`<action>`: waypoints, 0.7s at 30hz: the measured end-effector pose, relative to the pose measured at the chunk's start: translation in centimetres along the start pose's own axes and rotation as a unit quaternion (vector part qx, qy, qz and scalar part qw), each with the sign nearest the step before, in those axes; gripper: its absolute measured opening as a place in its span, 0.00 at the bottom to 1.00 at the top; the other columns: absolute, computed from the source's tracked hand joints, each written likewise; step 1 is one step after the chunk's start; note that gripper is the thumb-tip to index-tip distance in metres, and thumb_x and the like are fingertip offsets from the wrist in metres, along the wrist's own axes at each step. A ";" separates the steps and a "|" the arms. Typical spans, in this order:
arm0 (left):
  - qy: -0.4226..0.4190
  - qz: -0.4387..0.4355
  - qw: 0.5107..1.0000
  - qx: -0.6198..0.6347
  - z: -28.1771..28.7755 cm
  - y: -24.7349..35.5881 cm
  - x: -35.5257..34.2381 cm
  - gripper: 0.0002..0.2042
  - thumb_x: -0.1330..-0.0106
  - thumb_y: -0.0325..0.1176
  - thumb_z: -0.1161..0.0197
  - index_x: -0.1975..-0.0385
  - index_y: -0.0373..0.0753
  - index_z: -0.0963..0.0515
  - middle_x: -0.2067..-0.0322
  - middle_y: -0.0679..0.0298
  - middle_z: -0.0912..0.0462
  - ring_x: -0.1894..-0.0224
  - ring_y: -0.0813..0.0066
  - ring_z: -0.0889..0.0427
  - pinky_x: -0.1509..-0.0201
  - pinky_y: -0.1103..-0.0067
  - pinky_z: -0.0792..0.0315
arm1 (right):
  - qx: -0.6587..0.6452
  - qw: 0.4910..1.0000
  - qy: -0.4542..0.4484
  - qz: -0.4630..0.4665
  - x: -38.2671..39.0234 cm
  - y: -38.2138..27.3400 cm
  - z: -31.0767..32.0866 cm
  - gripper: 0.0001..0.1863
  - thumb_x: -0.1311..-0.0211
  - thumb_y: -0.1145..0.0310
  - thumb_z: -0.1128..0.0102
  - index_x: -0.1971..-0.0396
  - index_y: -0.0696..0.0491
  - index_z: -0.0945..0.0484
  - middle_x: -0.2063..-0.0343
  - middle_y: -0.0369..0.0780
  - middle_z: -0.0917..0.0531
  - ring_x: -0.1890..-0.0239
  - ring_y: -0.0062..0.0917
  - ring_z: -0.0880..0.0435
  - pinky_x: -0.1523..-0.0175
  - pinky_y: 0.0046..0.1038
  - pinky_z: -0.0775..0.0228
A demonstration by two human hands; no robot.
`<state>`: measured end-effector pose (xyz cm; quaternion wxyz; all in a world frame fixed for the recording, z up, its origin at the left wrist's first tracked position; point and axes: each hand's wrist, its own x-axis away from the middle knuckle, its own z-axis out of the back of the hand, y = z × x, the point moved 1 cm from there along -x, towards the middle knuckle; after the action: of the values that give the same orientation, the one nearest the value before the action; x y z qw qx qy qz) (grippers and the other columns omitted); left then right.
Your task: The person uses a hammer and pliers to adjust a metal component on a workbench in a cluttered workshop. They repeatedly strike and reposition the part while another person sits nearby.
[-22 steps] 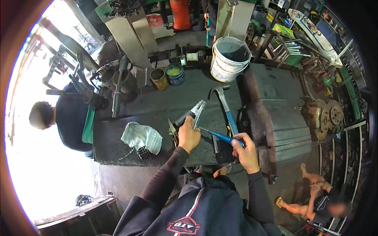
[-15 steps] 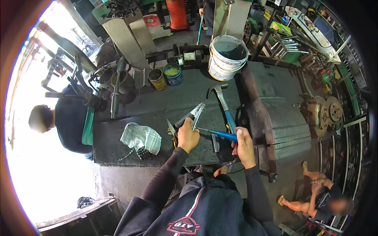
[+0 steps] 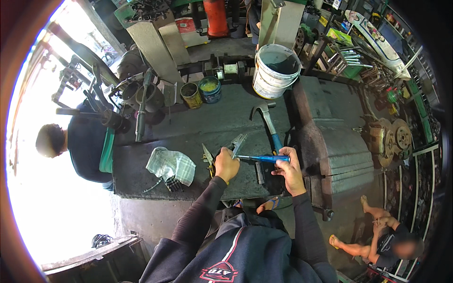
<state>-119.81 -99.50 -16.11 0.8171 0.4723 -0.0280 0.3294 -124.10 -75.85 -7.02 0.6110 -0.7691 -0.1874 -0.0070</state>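
Note:
My left hand [image 3: 227, 166] is closed round a narrow silver metal piece [image 3: 239, 144], possibly pliers; my fingers hide its lower part. My right hand [image 3: 291, 173] grips a screwdriver [image 3: 265, 159] by its blue handle. Its shaft points left, and the tip meets or nearly meets the piece at my left fingers. Just beyond the screwdriver lies a claw hammer [image 3: 268, 122] with a blue grip. A short dark cylinder [image 3: 260, 173] rests between my hands on the dark workbench [image 3: 188, 134]. Left of my left hand is an open-jawed tool [image 3: 207, 154], partly covered.
A checked cloth [image 3: 171, 165] lies at the bench's left. Along the back stand a yellow can [image 3: 191, 95], a blue can [image 3: 210, 89] and a white bucket [image 3: 277, 78]. Metal stands [image 3: 141, 108] occupy the left end. One person [image 3: 87, 146] is at left, another [image 3: 391, 240] sits lower right.
My right hand has turned the screwdriver to lie more level. The silver piece in my left hand has shifted slightly. The whole view has moved a little.

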 end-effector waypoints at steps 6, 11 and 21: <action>-0.007 0.007 0.999 0.043 -1.0 -1.8 -1.0 0.18 0.41 0.30 0.28 0.55 0.31 0.26 0.65 0.46 0.13 0.62 0.51 0.11 0.57 0.63 0.20 | 0.078 0.994 -0.072 0.011 -2.2 2.1 2.8 0.15 0.29 0.71 0.43 0.45 0.51 0.28 0.55 0.35 0.27 0.65 0.14 0.23 0.62 0.21 0.22; 0.010 0.007 0.995 0.095 -1.1 -1.7 -0.9 0.16 0.39 0.26 0.28 0.56 0.31 0.26 0.72 0.53 0.15 0.77 0.67 0.14 0.73 0.70 0.23 | 0.117 0.992 -0.010 -0.039 -1.4 -1.2 0.5 0.15 0.26 0.66 0.40 0.45 0.52 0.29 0.57 0.34 0.28 0.71 0.12 0.25 0.71 0.18 0.29; -0.007 0.046 0.980 0.192 -1.3 1.9 -1.3 0.12 0.37 0.22 0.31 0.58 0.27 0.26 0.71 0.57 0.15 0.73 0.73 0.14 0.72 0.76 0.18 | 0.125 0.992 0.005 0.013 -4.1 -0.4 1.2 0.09 0.28 0.72 0.43 0.51 0.53 0.27 0.56 0.34 0.27 0.67 0.15 0.23 0.66 0.21 0.27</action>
<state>-122.29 -98.49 -15.87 0.6950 0.6206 0.0081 0.3630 -128.29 -75.80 -7.91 0.7033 -0.6890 -0.1739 0.0204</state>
